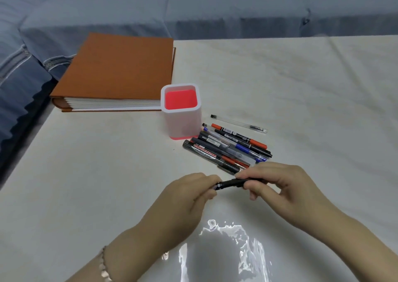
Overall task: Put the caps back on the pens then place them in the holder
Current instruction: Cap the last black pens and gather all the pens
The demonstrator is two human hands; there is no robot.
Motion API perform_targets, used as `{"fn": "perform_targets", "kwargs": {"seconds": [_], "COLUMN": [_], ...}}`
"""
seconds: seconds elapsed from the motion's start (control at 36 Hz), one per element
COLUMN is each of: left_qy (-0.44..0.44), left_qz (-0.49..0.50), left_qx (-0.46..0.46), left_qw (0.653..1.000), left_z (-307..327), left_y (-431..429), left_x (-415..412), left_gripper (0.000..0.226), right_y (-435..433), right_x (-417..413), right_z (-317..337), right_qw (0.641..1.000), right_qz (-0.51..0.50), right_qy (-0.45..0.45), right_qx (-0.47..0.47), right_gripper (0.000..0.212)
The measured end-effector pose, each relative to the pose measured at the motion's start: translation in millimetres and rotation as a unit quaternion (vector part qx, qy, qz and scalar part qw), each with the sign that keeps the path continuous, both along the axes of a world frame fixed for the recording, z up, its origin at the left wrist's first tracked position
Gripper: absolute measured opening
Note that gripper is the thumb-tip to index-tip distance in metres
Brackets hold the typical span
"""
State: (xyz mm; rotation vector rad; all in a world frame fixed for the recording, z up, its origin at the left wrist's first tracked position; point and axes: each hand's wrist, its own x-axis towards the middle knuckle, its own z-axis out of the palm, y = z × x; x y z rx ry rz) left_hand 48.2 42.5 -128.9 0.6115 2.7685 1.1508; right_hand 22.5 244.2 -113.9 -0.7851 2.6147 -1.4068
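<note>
So the left hand [193, 192] pinches one end of the black pen [233, 182], right hand [282, 187] grips its barrel, holder [183, 123] at 11 o'clock, probably best pushing the cap on straight till it clicks.

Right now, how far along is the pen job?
Done: nothing; the holder looks empty. In hand: left hand and right hand grip one black pen, apparently capping it. Remaining: the pile of pens beside the holder and the clear pen lying apart.
</note>
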Motion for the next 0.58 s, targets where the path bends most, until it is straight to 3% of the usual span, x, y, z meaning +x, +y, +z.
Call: {"fn": "perform_targets", "kwargs": {"seconds": [0.08,0.22,0.39,0.47,0.58], "left_qy": [-0.027,-0.053,-0.139,-0.192,-0.27], "left_qz": [-0.029,-0.067,-0.095,-0.103,-0.109], "left_qx": [0.013,-0.044,-0.043,-0.035,0.042], "left_qw": [0.999,0.995,0.985,0.975,0.956], "left_z": [3,2,4,8,10], "left_y": [-8,-13,-21,-24,-31], "left_x": [-4,-7,-4,-9,-20], "left_gripper": [0.017,0.027,0.016,0.019,0.019], "right_y": [4,5,5,2,-5], "right_x": [0,10,23,19,11], "right_z": [0,-13,-17,-16,-9], "right_qw": [0.999,0.998,0.996,0.996,0.994], "right_qz": [0.035,0.037,0.061,0.069,0.084], "right_qy": [-0.005,-0.026,-0.061,-0.03,0.032], "right_qx": [0.024,0.043,0.035,0.046,0.068], "right_gripper": [0.024,0.031,0.026,0.027,0.028]}}
